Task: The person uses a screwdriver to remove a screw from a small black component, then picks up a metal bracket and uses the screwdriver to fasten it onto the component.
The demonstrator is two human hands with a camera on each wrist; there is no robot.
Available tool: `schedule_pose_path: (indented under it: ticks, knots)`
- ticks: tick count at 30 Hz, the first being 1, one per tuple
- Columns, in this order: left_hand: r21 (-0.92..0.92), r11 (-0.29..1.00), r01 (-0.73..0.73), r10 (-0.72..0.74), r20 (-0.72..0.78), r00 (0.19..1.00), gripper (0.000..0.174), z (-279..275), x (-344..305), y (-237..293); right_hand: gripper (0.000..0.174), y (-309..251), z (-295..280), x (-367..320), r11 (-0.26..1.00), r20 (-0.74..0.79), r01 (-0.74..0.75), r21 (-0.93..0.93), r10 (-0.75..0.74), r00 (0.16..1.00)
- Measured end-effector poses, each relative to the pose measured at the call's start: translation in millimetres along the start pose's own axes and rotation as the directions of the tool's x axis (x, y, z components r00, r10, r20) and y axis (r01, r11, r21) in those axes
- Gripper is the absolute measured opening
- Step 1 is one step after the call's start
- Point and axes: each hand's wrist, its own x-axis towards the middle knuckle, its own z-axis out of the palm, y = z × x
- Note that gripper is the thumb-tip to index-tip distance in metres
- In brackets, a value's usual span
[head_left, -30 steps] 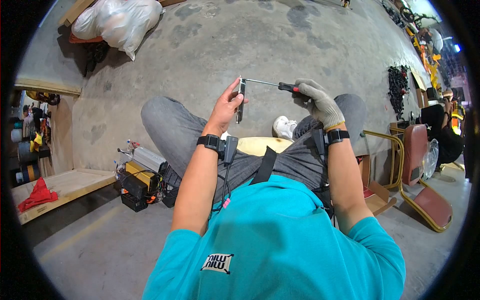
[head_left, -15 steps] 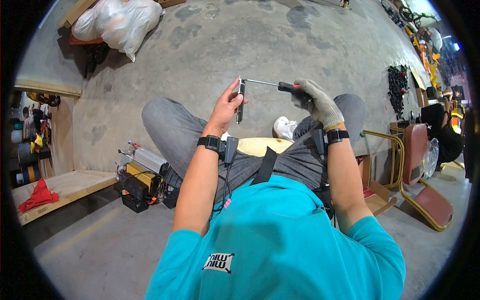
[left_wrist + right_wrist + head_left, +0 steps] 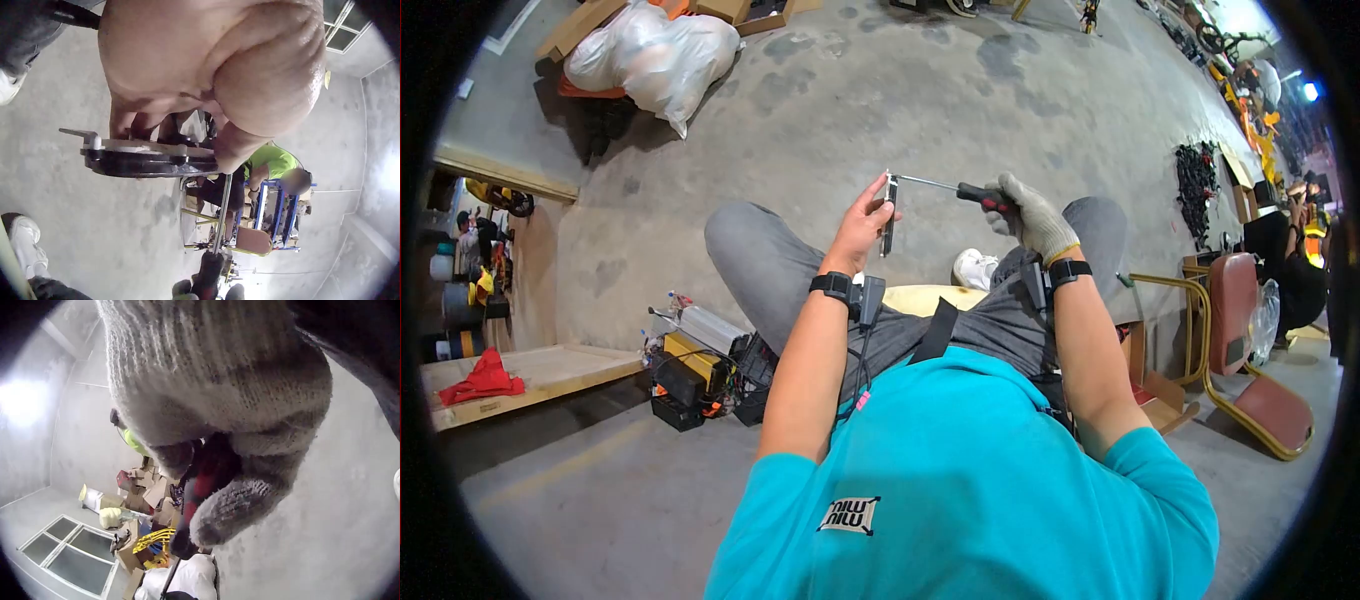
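Note:
My bare left hand (image 3: 858, 236) pinches a narrow dark part (image 3: 888, 222) upright between thumb and fingers. In the left wrist view this part is a black curved piece (image 3: 134, 166) with a light metal plate along one side and a small tab sticking out at its end. My right hand (image 3: 1040, 216), in a knitted grey-white glove, grips a screwdriver by its black and red handle (image 3: 980, 195). The metal shaft (image 3: 223, 215) runs across to the part's upper end, its tip right by my left thumb. Gloved fingers hide some of the handle (image 3: 206, 478).
A bundle of electronics with wires (image 3: 700, 360) lies on the floor by my left knee. To the right stand a brown-seated chair (image 3: 1270, 410) and an open cardboard box (image 3: 1165, 395). White plastic bags (image 3: 655, 65) sit at the far left; people are in the background.
The head view has tilted, so the scene sits slightly lower and further right. Both hands keep their holds, the screwdriver tip stays at the part's upper end, and the handle's red patch shows differently.

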Motion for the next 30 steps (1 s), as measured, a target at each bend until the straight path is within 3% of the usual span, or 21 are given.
schedule_pose_path:
  ticks: [1, 5, 9, 12, 15, 17, 18, 26, 30]
  knots:
    - [0.02, 1.0, 0.016, -0.016, 0.011, 1.0, 0.059, -0.9, 0.8, -0.5, 0.037, 2.9, -5.7, 4.2, 0.997, 0.025, -0.077, -0.006, 0.077, 0.997]
    - [0.052, 0.998, 0.032, -0.035, 0.046, 0.998, 0.059, -5.0, 4.9, -10.1, 0.039, 5.9, -4.2, 4.7, 0.994, -0.025, 0.097, -0.048, -0.098, 0.995]
    - [0.084, 0.996, 0.039, -0.042, 0.042, 0.998, 0.06, -3.3, 2.5, -5.8, 0.041, 1.6, 3.9, -2.4, 0.987, -0.066, 0.149, -0.063, -0.153, 0.986]
    - [0.049, 0.998, 0.047, -0.049, 0.034, 0.998, 0.061, -3.1, 4.0, -8.0, 0.042, 2.1, 0.5, -1.4, 0.983, -0.007, 0.163, -0.082, -0.165, 0.986]
    - [0.014, 0.998, 0.064, -0.064, 0.011, 0.998, 0.061, -1.7, 1.7, -5.6, 0.039, -0.1, 1.6, -3.7, 0.991, 0.043, 0.117, -0.061, -0.115, 0.992]
    - [0.0, 0.998, 0.069, -0.069, 0.008, 0.998, 0.061, -0.9, 0.1, -4.1, 0.037, -1.7, 5.0, -3.9, 0.999, -0.01, -0.047, 0.005, 0.047, 0.999]
    - [0.0, 0.997, 0.071, -0.071, 0.006, 0.997, 0.061, -0.3, -0.9, -2.7, 0.037, 0.5, 0.3, -0.5, 0.999, -0.009, -0.05, 0.006, 0.05, 0.999]
    - [0.051, 0.997, 0.051, -0.054, 0.059, 0.997, 0.06, -5.0, 2.0, -6.5, 0.033, 4.2, 0.5, 0.7, 0.983, -0.01, 0.183, -0.02, -0.184, 0.983]
    - [-0.015, 0.999, 0.052, -0.051, 0.035, 0.998, 0.06, -2.9, 1.0, -7.0, 0.033, 1.6, 2.5, -4.6, 0.988, 0.035, 0.15, 0.038, -0.151, 0.988]
